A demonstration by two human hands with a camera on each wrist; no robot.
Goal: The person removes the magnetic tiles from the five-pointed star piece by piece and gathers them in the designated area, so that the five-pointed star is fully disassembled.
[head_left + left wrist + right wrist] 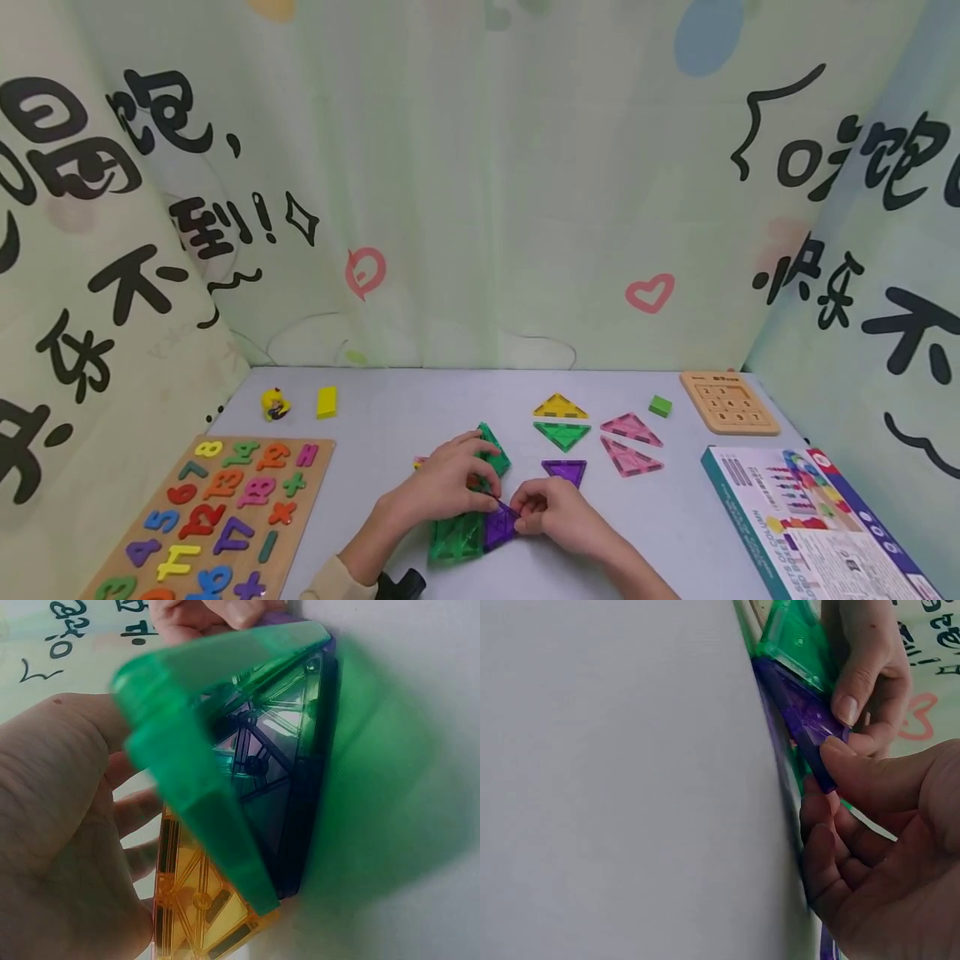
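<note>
I have left hand [447, 473] and right hand [558, 515] pinching a purple tile [499, 528] beside assembled green tiles [456, 540]; loose triangles [632, 458] apparently remain.

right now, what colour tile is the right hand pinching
The tile is purple, clearest in the right wrist view.

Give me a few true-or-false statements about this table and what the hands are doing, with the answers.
1. The right hand pinches a purple tile. True.
2. The left hand is well away from the tiles. False: it is among them, its thumb on that same purple tile.
3. Two pink triangles lie on the table. True.
4. The small green block sits on top of the box. False: it is on the table, apart from the box.
5. The board with colourful numbers lies on the person's left. True.
</note>
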